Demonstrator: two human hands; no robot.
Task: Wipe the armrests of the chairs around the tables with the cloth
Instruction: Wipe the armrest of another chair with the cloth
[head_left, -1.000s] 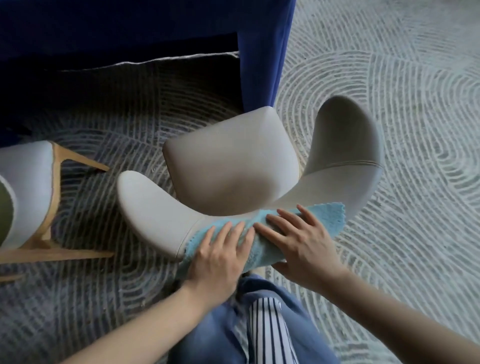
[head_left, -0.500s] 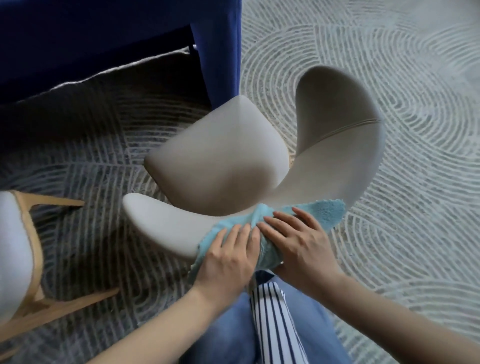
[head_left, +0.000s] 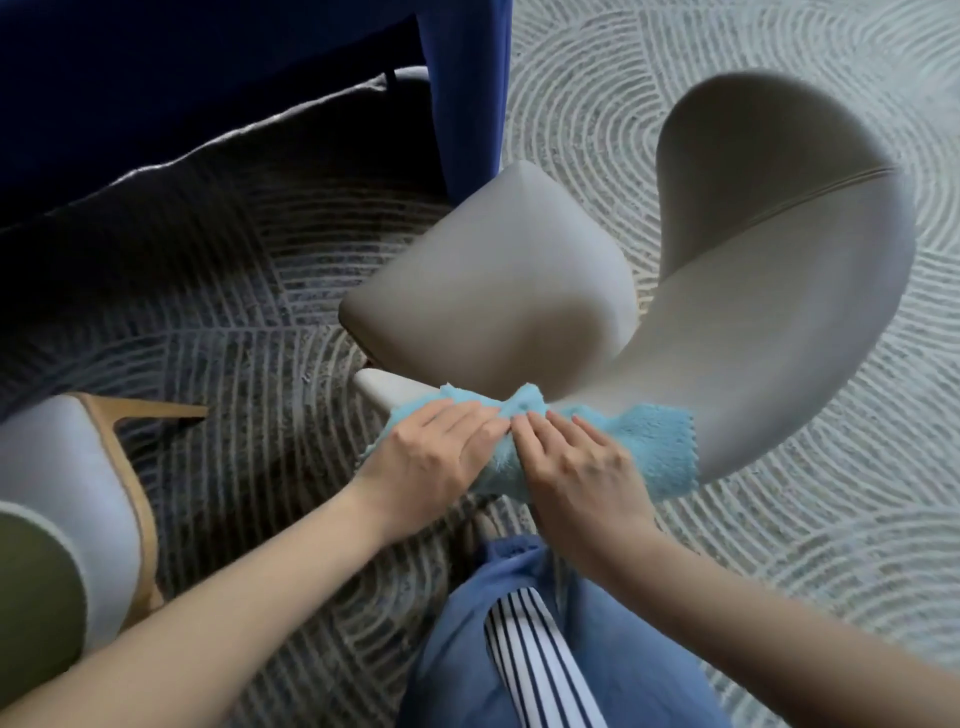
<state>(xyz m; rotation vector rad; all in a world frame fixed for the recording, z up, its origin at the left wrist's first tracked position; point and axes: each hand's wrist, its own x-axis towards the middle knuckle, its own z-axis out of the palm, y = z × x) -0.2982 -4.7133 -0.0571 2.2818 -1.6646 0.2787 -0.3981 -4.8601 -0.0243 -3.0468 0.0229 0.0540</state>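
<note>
Compared with the frames of a second ago, the cloth (head_left: 654, 452) and both hands are displaced along the padded rim of the chair (head_left: 493, 291) toward the left armrest (head_left: 376, 387). A long stretch of that armrest was exposed then; now only its rounded tip projects beyond the cloth. Judgement: the wiping stroke is progressing outward along the left armrest and is near its end, while the right armrest (head_left: 753, 156) carries no cloth and appears not yet treated. The left hand (head_left: 436, 457) lies flat on the cloth with fingers straight and close together, pressing down without gripping. The right hand (head_left: 576, 467) presses the cloth just beside it, fingers extended and slightly arched, the fingertips of the two hands almost meeting. The cloth is a light-blue, deep-pile fabric with a pinked edge. It is draped over the rim where backrest and left armrest join, bunched between the hands, with a loose flap hanging on the outer shell to the right. The chair is upholstered in smooth grey-beige material, with a visible seam across the right armrest. It stands on a patterned carpet (head_left: 779, 519), its seat facing the blue-skirted bench (head_left: 208, 78). A second chair (head_left: 67, 467) with a wooden frame stands well apart at the left edge of the view.
</note>
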